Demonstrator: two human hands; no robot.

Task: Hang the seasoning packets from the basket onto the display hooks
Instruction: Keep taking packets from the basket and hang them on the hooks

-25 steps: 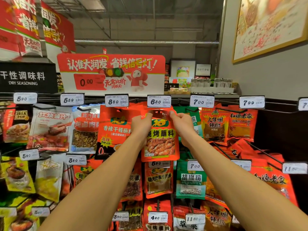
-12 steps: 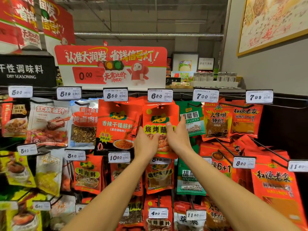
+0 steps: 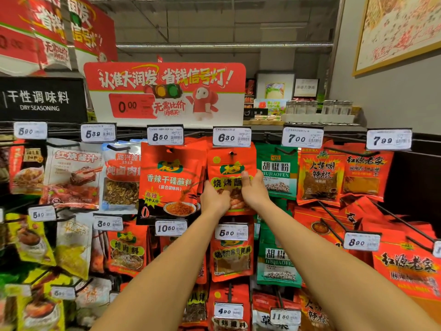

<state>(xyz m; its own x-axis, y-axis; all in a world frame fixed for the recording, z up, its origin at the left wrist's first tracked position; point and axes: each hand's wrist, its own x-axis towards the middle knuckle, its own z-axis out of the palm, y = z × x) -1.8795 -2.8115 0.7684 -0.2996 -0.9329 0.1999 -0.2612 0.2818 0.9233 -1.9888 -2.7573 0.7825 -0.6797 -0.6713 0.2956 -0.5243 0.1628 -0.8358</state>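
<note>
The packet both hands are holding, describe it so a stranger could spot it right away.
Find the big red promotional sign topping the rack; below its right end sits the 6.30 price tag. The red barbecue seasoning packet hangs under that tag. Unlike the larger red packet leftward and the green pepper packet rightward, the left hand and right hand grip it.

- We face a hook display rack (image 3: 403, 163) of dark metal, price tags clipped on the hook ends.
- On its top row hang a red dipping-sauce packet (image 3: 170, 180), a red barbecue packet (image 3: 225, 168) and a green pepper packet (image 3: 278, 173).
- Lower hooks carry more packets; the bottom left ones look blurred to us.
</note>
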